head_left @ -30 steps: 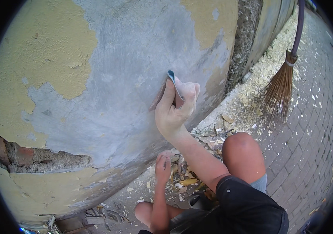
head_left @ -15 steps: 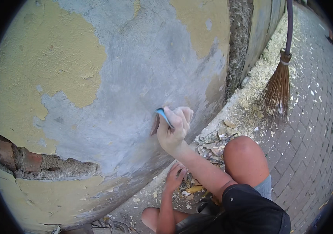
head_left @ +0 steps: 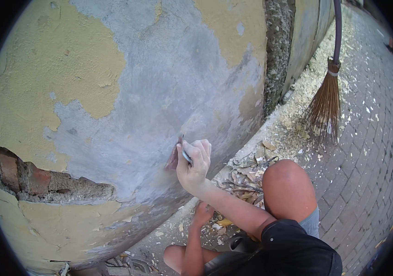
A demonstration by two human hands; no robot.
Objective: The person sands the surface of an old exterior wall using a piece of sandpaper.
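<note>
My right hand (head_left: 195, 165), pale with dust, is closed around a folded sheet of what looks like sandpaper (head_left: 172, 159). A reddish-brown flap of it lies against the bare grey patch of the wall (head_left: 145, 115), and a bluish edge shows between thumb and fingers. Yellow paint (head_left: 58, 64) surrounds that patch, ragged where it has flaked. Lower down, near the wall's foot, my left hand (head_left: 203, 213) sits behind my right forearm. Its fingers are mostly hidden, so whether it holds anything does not show.
A stick broom (head_left: 326, 99) stands on the brick paving (head_left: 366, 138) at the right. Paint flakes (head_left: 293, 119) and dry leaves (head_left: 247, 179) lie along the wall's base. A broken gap exposes bricks (head_left: 37, 179) at lower left. My bent knee (head_left: 289, 186) is beside my right arm.
My right hand has moved down and slightly left along the wall with the sheet. My left hand is now lower and more covered by the right forearm.
</note>
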